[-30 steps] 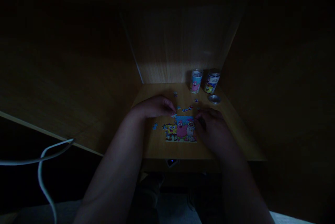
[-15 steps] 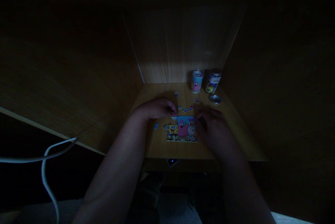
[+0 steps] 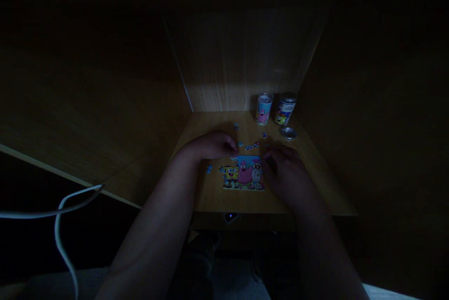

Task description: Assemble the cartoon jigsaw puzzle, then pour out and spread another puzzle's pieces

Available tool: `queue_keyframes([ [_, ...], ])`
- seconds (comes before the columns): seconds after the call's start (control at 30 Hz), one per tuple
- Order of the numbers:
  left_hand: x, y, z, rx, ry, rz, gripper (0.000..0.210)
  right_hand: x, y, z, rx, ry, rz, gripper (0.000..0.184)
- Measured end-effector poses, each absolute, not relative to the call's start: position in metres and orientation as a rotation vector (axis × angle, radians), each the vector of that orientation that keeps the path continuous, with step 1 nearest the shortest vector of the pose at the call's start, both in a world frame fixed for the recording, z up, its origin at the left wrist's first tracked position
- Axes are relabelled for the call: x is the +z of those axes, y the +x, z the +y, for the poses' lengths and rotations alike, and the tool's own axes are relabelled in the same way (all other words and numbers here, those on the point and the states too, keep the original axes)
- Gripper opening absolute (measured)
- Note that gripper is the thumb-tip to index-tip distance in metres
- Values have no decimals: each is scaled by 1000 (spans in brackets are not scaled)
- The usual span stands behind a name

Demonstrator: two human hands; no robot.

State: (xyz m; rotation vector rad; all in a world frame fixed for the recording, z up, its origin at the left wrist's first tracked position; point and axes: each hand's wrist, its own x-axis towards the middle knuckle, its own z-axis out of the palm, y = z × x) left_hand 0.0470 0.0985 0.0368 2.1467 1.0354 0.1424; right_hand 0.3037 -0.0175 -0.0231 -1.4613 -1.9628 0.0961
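A partly joined jigsaw puzzle (image 3: pixel 245 177) with cartoon figures lies flat on the wooden desktop, its upper left part open. My left hand (image 3: pixel 219 144) is at its upper left corner, fingers curled and pinched; whatever they hold is hidden. On the right, my right hand (image 3: pixel 282 164) rests by the upper right corner with thumb and fingers closed at the puzzle's edge. What lies between those fingertips is too dark to make out. Loose puzzle pieces (image 3: pixel 249 147) lie just above the puzzle, and another loose piece (image 3: pixel 209 168) is to its left.
At the back right stand a clear-topped can (image 3: pixel 264 110) and a second can (image 3: pixel 286 109) with a metal top. A round metal lid (image 3: pixel 288 133) lies before them. Wooden panels (image 3: pixel 245 66) enclose the desktop (image 3: pixel 242 204). A white cable (image 3: pixel 61 239) hangs at the left.
Both hands stay in nearly the same place at the puzzle's upper corners. The view has shifted very slightly; nothing else has visibly moved.
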Motion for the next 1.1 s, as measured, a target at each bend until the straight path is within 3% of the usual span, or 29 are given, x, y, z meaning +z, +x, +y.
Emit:
queue_keyframes([
  [0.87, 35, 40, 107, 186, 2109, 1046, 18, -23, 304, -17, 101, -1486, -1968, 10],
  [1.1, 28, 47, 107, 389, 2169, 1157, 17, -25, 305, -18, 96, -1482, -1976, 12],
])
